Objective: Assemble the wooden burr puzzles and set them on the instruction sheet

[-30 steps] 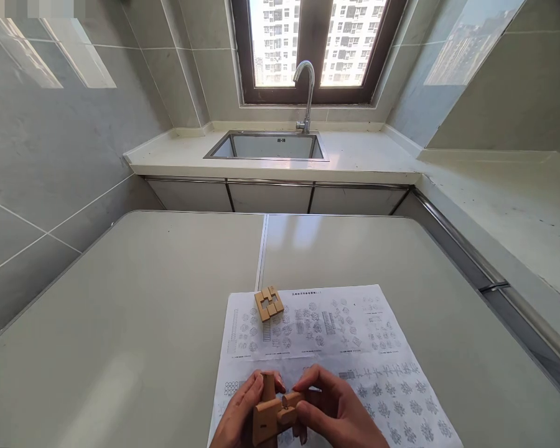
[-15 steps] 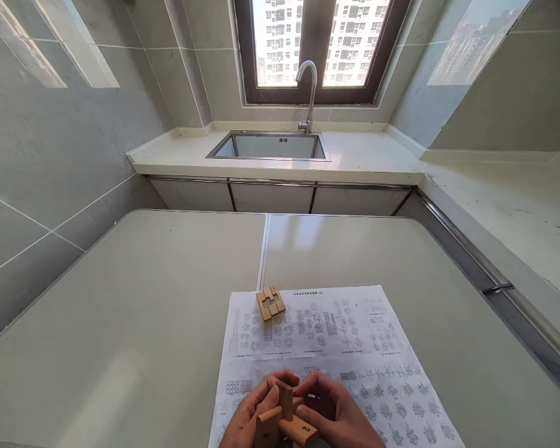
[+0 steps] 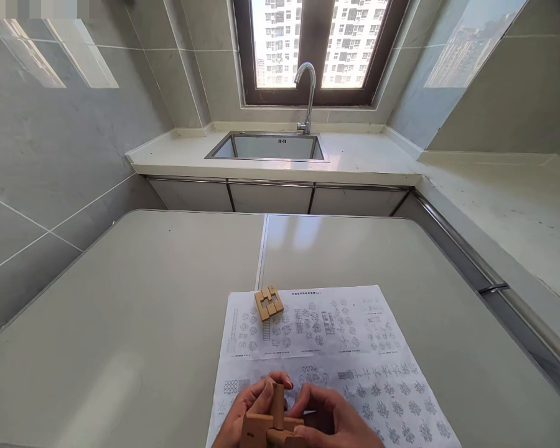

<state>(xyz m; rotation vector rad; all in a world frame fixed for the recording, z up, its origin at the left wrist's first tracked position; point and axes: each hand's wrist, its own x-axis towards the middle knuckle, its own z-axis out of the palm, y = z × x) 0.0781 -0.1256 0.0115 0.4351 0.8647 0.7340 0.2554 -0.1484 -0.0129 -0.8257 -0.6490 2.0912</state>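
Wooden puzzle pieces turned again at the near edge of the desk

Both the left hand (image 3: 242, 418) and right hand (image 3: 329, 420) have their fingers closed on the crossed wooden puzzle pieces (image 3: 270, 420); since a moment ago the assembly sits lower, one bar now upright, over the instruction sheet (image 3: 354, 348); notched wooden pieces (image 3: 269, 302) unmoved further off

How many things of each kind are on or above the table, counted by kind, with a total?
Wooden puzzle pieces held in the hands (left hand, right hand): 1 joined cluster
Wooden puzzle pieces lying on the paper: 1 group
Printed instruction sheets: 1
Total: 3
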